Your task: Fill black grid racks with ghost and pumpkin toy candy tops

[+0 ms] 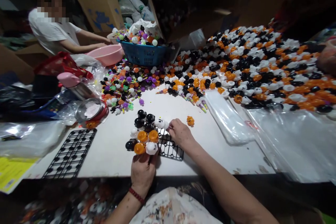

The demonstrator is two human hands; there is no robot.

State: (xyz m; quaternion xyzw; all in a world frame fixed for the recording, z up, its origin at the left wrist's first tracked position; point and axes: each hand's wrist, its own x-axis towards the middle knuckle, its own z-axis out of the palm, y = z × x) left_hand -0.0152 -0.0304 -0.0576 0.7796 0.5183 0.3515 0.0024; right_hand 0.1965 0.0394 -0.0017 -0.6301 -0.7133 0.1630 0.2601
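Note:
A bunch of figure-topped toys (142, 135), with round black, orange pumpkin-like and white heads, is gathered at the front middle of the table. My left hand (143, 170) is closed at the near side of this bunch, gripping it from below; the heads hide part of my fingers. To the right of it, my right hand (180, 133) pinches the end of a white figure-topped toy (162, 123) lying sideways, its head beside the black ones. Partly beneath both lies a black plastic grid (172, 147). One loose orange pumpkin-like piece (190, 121) rests right of my right hand.
Another black grid (70, 152) lies left. Heaped toys (262, 63) cover the back and right. Clear plastic bags (228, 119) lie right. A blue basket (144, 54), pink basin (106, 54) and pink-lidded bottle (76, 85) stand back left, near a co-worker (56, 33).

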